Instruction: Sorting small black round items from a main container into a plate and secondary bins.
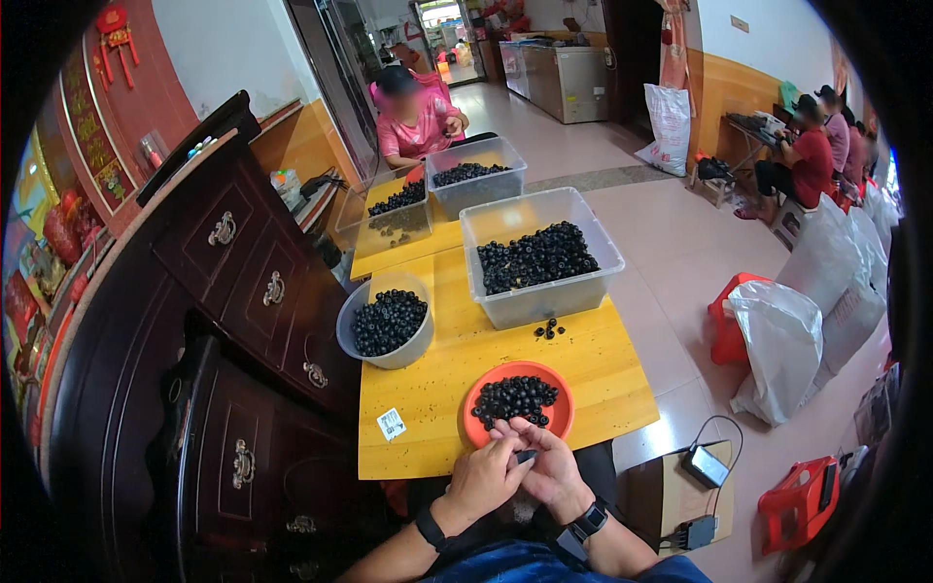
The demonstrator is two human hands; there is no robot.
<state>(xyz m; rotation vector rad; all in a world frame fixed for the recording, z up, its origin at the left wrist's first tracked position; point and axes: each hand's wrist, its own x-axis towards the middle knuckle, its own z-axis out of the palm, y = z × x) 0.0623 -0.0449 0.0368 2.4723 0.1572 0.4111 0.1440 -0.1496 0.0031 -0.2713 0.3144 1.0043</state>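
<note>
Bright light glares off the floor [671, 243]; edges bend.

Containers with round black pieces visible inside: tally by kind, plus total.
Rectangular clear bins: 3 (near bin, far left bin, far right bin)
Round clear tub: 1
Red bowl: 1
Total: 5

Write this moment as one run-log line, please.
left hand, right hand: together by near rim of red bowl | between them: small dark object | in bowl: black beads
</note>
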